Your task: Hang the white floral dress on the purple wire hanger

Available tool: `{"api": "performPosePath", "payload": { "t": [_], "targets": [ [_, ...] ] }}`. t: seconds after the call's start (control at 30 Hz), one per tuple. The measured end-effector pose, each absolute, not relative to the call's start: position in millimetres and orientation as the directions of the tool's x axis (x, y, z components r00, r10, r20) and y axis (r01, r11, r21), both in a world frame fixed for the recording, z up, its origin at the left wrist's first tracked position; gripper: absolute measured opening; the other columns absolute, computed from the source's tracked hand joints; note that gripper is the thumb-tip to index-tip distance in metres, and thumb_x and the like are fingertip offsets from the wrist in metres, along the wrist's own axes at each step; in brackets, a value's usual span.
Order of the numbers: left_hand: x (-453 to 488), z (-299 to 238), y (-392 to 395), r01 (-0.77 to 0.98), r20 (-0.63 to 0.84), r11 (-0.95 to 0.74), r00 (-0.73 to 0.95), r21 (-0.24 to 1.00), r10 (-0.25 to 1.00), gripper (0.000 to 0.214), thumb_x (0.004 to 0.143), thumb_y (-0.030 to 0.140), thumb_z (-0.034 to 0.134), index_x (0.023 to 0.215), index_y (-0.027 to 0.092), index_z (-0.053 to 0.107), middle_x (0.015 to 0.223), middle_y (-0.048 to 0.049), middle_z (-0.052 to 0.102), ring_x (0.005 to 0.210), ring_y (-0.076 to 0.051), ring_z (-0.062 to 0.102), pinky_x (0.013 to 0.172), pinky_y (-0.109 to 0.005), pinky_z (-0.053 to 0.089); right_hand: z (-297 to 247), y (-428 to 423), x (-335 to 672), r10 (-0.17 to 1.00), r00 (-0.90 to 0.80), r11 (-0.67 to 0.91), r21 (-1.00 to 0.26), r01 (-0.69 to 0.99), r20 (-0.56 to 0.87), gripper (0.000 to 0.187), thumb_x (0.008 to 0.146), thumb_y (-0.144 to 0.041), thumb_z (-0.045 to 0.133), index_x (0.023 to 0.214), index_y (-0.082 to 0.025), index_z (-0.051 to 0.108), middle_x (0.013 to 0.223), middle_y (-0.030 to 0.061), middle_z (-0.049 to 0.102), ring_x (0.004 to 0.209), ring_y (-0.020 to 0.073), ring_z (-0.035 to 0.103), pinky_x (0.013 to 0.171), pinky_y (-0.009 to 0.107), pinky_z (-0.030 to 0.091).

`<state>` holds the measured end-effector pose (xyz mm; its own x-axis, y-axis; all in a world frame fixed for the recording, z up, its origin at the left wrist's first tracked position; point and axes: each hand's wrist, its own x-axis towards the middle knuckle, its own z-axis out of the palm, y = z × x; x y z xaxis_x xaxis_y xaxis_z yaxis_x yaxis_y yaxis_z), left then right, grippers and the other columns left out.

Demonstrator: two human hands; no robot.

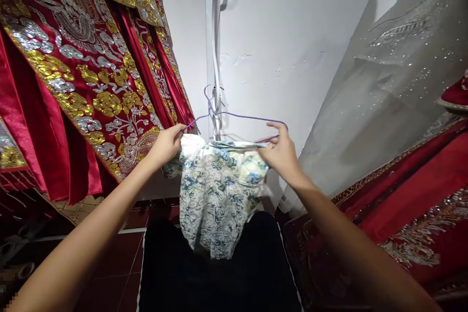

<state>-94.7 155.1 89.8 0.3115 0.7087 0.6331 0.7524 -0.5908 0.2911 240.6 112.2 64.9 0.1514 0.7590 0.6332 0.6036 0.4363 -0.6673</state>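
Note:
A small garment (pixel 215 190) of white cloth with a blue-green flower pattern hangs from a thin purple wire hanger (pixel 237 116) in front of a white wall. My left hand (pixel 166 145) is closed on the garment's left shoulder and the hanger's left end. My right hand (pixel 281 152) pinches the hanger's right end and the garment's right shoulder, with the forefinger stretched along the wire. The hanger's hook (pixel 209 93) sits by a white strap on the wall.
Red robes (pixel 84 73) with gold and silver embroidery hang at the left. A grey sequined dress (pixel 387 83) hangs at the right above more red embroidered cloth (pixel 420 204). A black cloth (pixel 215 273) lies below. The floor is dark red tile (pixel 109 278).

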Motion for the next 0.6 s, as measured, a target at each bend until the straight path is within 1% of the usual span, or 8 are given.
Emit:
{"api": "performPosePath", "payload": {
  "t": [0.1, 0.17, 0.2, 0.3, 0.4, 0.5, 0.57, 0.6],
  "targets": [
    [-99.5, 97.1, 152.8, 0.786, 0.593, -0.571, 0.348, 0.238, 0.726, 0.03, 0.093, 0.024, 0.04, 0.11, 0.017, 0.063, 0.102, -0.0096, 0.07, 0.091, -0.024, 0.064, 0.084, -0.032, 0.048, 75.0, 107.2, 260.1, 0.756, 0.162, 0.448, -0.683, 0.578, 0.634, 0.089, 0.065, -0.019, 0.064, 0.147, -0.018, 0.029, 0.094, 0.0098, 0.072, 0.058, 0.0178, 0.057, 0.057, 0.031, 0.044],
    [-99.9, 99.8, 151.6, 0.801, 0.597, -0.563, 0.354, 0.203, 0.72, 0.032, 0.093, 0.025, 0.04, 0.113, 0.017, 0.064, 0.104, -0.0112, 0.067, 0.096, -0.025, 0.062, 0.086, -0.034, 0.047, 78.7, 106.1, 269.7, 0.774, 0.135, 0.424, -0.665, 0.615, 0.619, 0.088, 0.065, -0.02, 0.064, 0.147, -0.015, 0.033, 0.089, 0.0094, 0.071, 0.063, 0.0198, 0.06, 0.061, 0.032, 0.046],
    [-100.0, 100.6, 151.0, 0.808, 0.609, -0.558, 0.349, 0.191, 0.713, 0.033, 0.093, 0.026, 0.04, 0.114, 0.017, 0.065, 0.105, -0.0118, 0.065, 0.097, -0.026, 0.061, 0.087, -0.035, 0.047, 79.9, 106.9, 274.2, 0.79, 0.121, 0.401, -0.655, 0.64, 0.601, 0.081, 0.065, -0.021, 0.063, 0.143, -0.013, 0.041, 0.085, 0.0086, 0.071, 0.065, 0.0209, 0.061, 0.062, 0.032, 0.046],
    [-103.6, 101.1, 150.2, 0.818, 0.678, -0.548, 0.304, 0.175, 0.669, 0.035, 0.094, 0.032, 0.042, 0.115, 0.017, 0.067, 0.107, -0.0126, 0.059, 0.102, -0.026, 0.058, 0.09, -0.035, 0.046, 83.6, 114.3, 287.8, 0.828, 0.067, 0.373, -0.636, 0.675, 0.557, 0.041, 0.069, -0.025, 0.056, 0.106, -0.012, 0.068, 0.075, 0.0062, 0.067, 0.068, 0.0208, 0.059, 0.062, 0.031, 0.043],
    [-113.3, 99.8, 151.2, 0.841, 0.707, -0.477, 0.176, 0.254, 0.685, 0.036, 0.094, 0.042, 0.046, 0.104, 0.017, 0.07, 0.1, -0.0107, 0.061, 0.102, -0.026, 0.057, 0.088, -0.034, 0.045, 92.0, 125.0, 301.4, 0.873, -0.038, 0.413, -0.695, 0.589, 0.487, 0.018, 0.07, -0.026, 0.053, 0.074, -0.016, 0.067, 0.062, 0.0024, 0.06, 0.059, 0.0174, 0.053, 0.053, 0.028, 0.037],
    [-118.6, 98.5, 151.3, 0.837, 0.568, -0.341, 0.045, 0.428, 0.822, 0.044, 0.093, 0.055, 0.043, 0.086, 0.018, 0.066, 0.077, -0.0053, 0.063, 0.077, -0.022, 0.057, 0.069, -0.03, 0.042, 102.2, 133.6, 310.2, 0.92, -0.07, 0.378, -0.826, 0.419, 0.385, 0.013, 0.067, -0.026, 0.056, 0.056, -0.019, 0.055, 0.049, -0.0007, 0.048, 0.047, 0.0143, 0.045, 0.046, 0.027, 0.033],
    [-112.3, 98.8, 150.0, 0.833, 0.546, -0.324, 0.031, 0.449, 0.837, 0.048, 0.093, 0.059, 0.042, 0.077, 0.018, 0.06, 0.07, -0.0035, 0.061, 0.067, -0.019, 0.054, 0.061, -0.028, 0.037, 102.0, 135.4, 309.5, 0.919, -0.02, 0.376, -0.856, 0.355, 0.395, 0.022, 0.068, -0.028, 0.056, 0.048, -0.022, 0.047, 0.043, -0.001, 0.043, 0.042, 0.014, 0.042, 0.043, 0.028, 0.035],
    [-105.8, 99.5, 149.3, 0.833, 0.567, -0.349, 0.053, 0.429, 0.822, 0.048, 0.094, 0.059, 0.041, 0.074, 0.018, 0.057, 0.069, -0.0032, 0.06, 0.065, -0.019, 0.053, 0.06, -0.028, 0.035, 98.0, 134.4, 306.6, 0.901, 0.014, 0.398, -0.838, 0.373, 0.434, 0.025, 0.07, -0.03, 0.055, 0.047, -0.023, 0.046, 0.043, -0.0006, 0.044, 0.041, 0.0147, 0.044, 0.043, 0.029, 0.038]
  ]
}}
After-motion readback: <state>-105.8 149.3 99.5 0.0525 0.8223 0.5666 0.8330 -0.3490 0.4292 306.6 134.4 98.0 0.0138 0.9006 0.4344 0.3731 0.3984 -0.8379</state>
